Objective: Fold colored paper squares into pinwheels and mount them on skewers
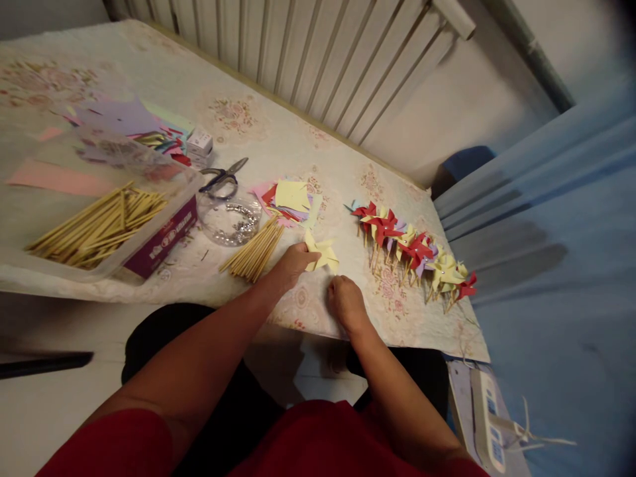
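My left hand [294,266] pinches a pale yellow paper pinwheel [325,256] by its left side, just above the table. Closer to the table's front edge, my right hand [346,301] is closed below the pinwheel, and whatever its fingers hold is too small to make out. Beside my left wrist lies a bundle of thin wooden sticks [256,252]. Behind it rests a pile of coloured paper squares [292,196], a yellow one on top. A round clear dish [231,222] of small shiny pieces stands left of the sticks.
At the left, a clear plastic box [112,268] holds many more sticks. Scissors [223,180] lie behind the dish, near small white boxes [201,146] and paper scraps [116,116]. Several finished pinwheels [416,250] on sticks lie at the right. A power strip [489,424] sits lower right.
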The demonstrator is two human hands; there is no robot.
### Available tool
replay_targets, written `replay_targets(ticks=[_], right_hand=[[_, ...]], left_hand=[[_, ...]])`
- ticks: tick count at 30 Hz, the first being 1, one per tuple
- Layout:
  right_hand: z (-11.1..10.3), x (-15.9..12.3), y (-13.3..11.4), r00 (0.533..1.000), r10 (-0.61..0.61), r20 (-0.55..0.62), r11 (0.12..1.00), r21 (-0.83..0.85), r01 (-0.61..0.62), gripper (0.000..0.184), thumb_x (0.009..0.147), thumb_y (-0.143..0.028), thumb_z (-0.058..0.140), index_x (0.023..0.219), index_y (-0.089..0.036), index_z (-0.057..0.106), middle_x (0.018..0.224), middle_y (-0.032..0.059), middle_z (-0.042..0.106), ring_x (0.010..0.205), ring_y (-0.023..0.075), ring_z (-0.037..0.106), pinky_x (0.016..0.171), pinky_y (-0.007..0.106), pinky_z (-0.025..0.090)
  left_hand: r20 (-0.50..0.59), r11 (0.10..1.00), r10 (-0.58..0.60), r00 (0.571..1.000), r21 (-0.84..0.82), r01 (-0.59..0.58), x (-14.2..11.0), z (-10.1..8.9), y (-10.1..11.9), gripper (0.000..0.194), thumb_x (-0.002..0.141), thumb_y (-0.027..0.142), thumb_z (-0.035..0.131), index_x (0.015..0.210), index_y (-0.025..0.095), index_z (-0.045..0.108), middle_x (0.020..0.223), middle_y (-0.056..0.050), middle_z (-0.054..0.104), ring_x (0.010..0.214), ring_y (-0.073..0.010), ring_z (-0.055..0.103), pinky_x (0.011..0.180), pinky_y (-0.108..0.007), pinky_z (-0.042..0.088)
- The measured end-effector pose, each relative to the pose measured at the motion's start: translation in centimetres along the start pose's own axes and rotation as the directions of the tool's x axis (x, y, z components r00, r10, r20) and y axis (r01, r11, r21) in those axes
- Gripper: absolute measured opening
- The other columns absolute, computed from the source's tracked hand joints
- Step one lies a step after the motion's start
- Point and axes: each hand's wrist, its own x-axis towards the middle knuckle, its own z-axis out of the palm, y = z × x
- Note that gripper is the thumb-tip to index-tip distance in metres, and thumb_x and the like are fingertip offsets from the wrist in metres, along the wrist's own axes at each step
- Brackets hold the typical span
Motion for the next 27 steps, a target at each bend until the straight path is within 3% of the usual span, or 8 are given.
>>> replay_targets(ticks=[6,11,14,19,27], right_hand=[[0.6,-0.7,0.7,0.994,0.027,-0.103,0.972,0.234,-0.003,0.014,0.080,-0.012,0.051,0.076,-0.017,0.064,0.079,0.0072,0.067,0.073,0.0172,0.058,0.070,0.027,0.039],[-0.3,-2.0,1.5,0.973,0.175,-0.149,0.833,0.550,-0.066,0.013,0.077,-0.020,0.053,0.067,-0.018,0.062,0.064,0.0004,0.062,0.059,0.0140,0.053,0.061,0.026,0.039],[-2.1,-1.9,1.2,0.942,0.213,-0.258,0.747,0.664,0.012,0.012,0.077,-0.024,0.055,0.071,-0.018,0.063,0.066,-0.0003,0.062,0.062,0.0140,0.055,0.063,0.026,0.042],[-4.0,0.2,-0.6,0.890,0.175,-0.420,0.713,0.677,0.180,0.012,0.081,-0.026,0.056,0.074,-0.020,0.064,0.070,-0.0001,0.063,0.066,0.0144,0.055,0.067,0.027,0.044],[-2.7,2.5,-1.8,0.875,0.096,-0.475,0.722,0.639,0.267,0.013,0.084,-0.025,0.057,0.075,-0.019,0.064,0.072,0.0008,0.061,0.071,0.0148,0.055,0.069,0.028,0.045]], left_hand=[[-0.006,1.000,-0.010,1.000,-0.015,0.009,0.1,0.0,0.0,0.019,0.065,0.010,0.066,0.084,0.010,0.067,0.070,-0.003,0.068,0.063,-0.0130,0.060,0.064,-0.024,0.045],[0.011,1.000,0.005,1.000,-0.002,-0.005,0.0,0.0,0.0,0.021,0.063,0.012,0.069,0.084,0.009,0.068,0.070,-0.003,0.069,0.062,-0.0127,0.060,0.063,-0.023,0.045],[0.028,1.000,0.014,1.000,-0.002,-0.014,-0.3,0.2,0.1,0.023,0.064,0.013,0.068,0.087,0.009,0.069,0.072,-0.004,0.070,0.062,-0.0132,0.061,0.063,-0.024,0.046],[0.037,1.000,0.024,0.999,-0.002,-0.024,-0.8,0.5,0.5,0.027,0.064,0.015,0.071,0.090,0.008,0.070,0.074,-0.005,0.071,0.066,-0.0154,0.063,0.066,-0.026,0.047],[0.060,0.998,0.062,0.996,0.025,-0.063,-0.8,0.6,0.4,0.026,0.064,0.018,0.073,0.087,0.008,0.070,0.072,-0.004,0.069,0.068,-0.0154,0.063,0.069,-0.026,0.046]])
